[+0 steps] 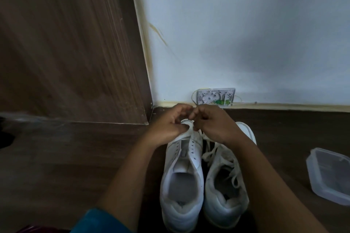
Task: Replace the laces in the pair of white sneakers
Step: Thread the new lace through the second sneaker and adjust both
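Two curled hands, the left hand (170, 126) and right hand (213, 124), meet at the fingertips over the toe of the unlaced sneaker (195, 159).
Whatever they pinch is too small to tell; the laced sneaker (225, 187) touches it on the floor (56, 166).

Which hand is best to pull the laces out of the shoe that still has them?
Right, probably. The right hand sits directly above the laced sneaker; the left hand is over the unlaced sneaker, farther away.
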`<state>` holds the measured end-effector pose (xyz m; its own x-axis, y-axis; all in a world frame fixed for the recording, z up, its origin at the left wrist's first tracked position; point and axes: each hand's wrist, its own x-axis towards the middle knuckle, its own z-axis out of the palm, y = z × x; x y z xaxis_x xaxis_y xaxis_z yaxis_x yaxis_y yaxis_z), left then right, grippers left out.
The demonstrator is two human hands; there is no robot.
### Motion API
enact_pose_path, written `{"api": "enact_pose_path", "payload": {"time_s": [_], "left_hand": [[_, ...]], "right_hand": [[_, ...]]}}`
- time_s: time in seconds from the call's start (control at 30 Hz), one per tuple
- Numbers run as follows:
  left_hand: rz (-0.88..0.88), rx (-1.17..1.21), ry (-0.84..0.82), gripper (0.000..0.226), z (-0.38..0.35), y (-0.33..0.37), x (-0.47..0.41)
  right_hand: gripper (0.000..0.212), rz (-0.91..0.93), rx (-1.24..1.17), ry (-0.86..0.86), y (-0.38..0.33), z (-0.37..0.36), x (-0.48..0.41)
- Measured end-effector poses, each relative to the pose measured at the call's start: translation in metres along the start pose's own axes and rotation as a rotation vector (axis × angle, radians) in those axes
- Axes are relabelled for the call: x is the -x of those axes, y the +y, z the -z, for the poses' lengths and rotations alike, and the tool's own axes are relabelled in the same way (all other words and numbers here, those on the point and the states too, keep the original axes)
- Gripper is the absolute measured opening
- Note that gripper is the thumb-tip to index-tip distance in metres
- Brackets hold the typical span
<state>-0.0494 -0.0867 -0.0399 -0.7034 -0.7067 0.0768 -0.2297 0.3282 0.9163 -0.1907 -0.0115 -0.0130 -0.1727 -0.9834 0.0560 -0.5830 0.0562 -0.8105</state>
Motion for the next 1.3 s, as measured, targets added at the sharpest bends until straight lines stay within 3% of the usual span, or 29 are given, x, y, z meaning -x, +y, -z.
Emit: {"api": "enact_pose_path", "payload": {"time_s": [0.13,0.33,0.43,0.63,0.77,0.87,1.0,1.07,1.17,1.23,1.3], "left_hand": [[-0.002,0.096,-0.071,0.02,-0.009,0.008,0.005],[0.091,0.38,-0.003,0.019,-0.01,0.01,0.004],[0.109,0.467,0.038,0.034,-0.013,0.012,0.002],[0.251,0.202,0.298,0.04,-0.008,-0.004,0.0],[0.034,0.386,0.188,0.025,-0.008,0.02,-0.003],[-0.038,0.23,0.127,0.027,-0.011,0.034,-0.002],[0.124,0.163,0.332,0.034,-0.003,0.003,0.0],[0.243,0.022,0.363,0.03,0.0,-0.014,0.0],[0.059,0.027,0.264,0.021,-0.006,0.002,0.002],[-0.062,0.204,0.182,0.032,-0.012,0.032,0.004],[-0.116,0.134,0.128,0.045,-0.016,0.045,0.001]], "right_hand": [[0.023,0.039,-0.158,0.02,-0.003,0.002,0.004],[0.024,0.068,-0.46,0.04,-0.015,0.011,0.009],[0.023,0.068,-0.504,0.02,-0.017,0.01,0.01],[0.026,0.014,-0.512,0.211,-0.013,0.026,0.01],[0.016,0.031,-0.297,0.076,-0.015,0.017,0.012],[0.021,0.04,-0.39,0.09,-0.017,0.014,0.01],[0.025,0.022,-0.56,0.241,-0.012,0.032,0.01],[0.027,0.023,-0.584,0.274,-0.01,0.037,0.011],[0.024,0.046,-0.429,0.176,-0.014,0.027,0.011],[0.019,0.071,-0.342,0.079,-0.017,0.017,0.011],[0.014,0.086,-0.342,0.063,-0.019,0.013,0.01]]}}
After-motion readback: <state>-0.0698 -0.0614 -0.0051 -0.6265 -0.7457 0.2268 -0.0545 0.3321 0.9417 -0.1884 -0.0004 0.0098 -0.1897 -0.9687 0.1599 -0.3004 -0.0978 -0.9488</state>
